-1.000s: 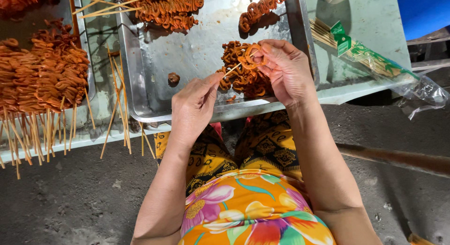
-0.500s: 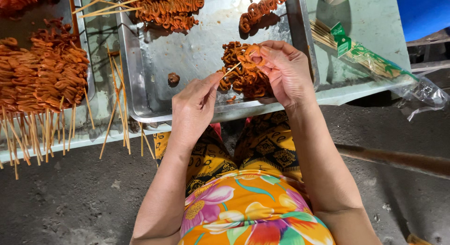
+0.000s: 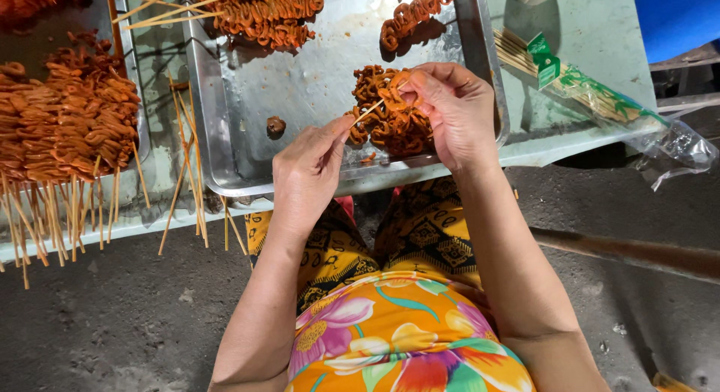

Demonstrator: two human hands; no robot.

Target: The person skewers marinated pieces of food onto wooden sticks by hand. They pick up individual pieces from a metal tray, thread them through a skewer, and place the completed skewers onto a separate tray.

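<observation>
1. Little has shifted since the earlier frames: both hands hold nearly the same pose, the skewer tip perhaps a shade deeper into the meat.
2. Left hand (image 3: 311,171): fingers pressed together, pinching the near end of a thin wooden skewer (image 3: 365,113) between thumb and fingertips.
3. Skewer: long axis runs up and to the right from the left hand, its point meeting the meat piece (image 3: 393,99) just beyond that hand's fingertips.
4. Right hand (image 3: 457,114): curled, thumb and forefinger pinching the orange meat piece; it is the hand nearer the meat, which lies at its fingertips, to its left.
5. Beneath both hands: a pile of marinated meat (image 3: 394,129) in a metal tray (image 3: 225,137) on the desk (image 3: 600,39).
6. Farther left of the left hand: loose sticks (image 3: 184,182) and finished skewers (image 3: 60,137).
7. Beyond the right hand: a bagged bundle of sticks (image 3: 592,92).
</observation>
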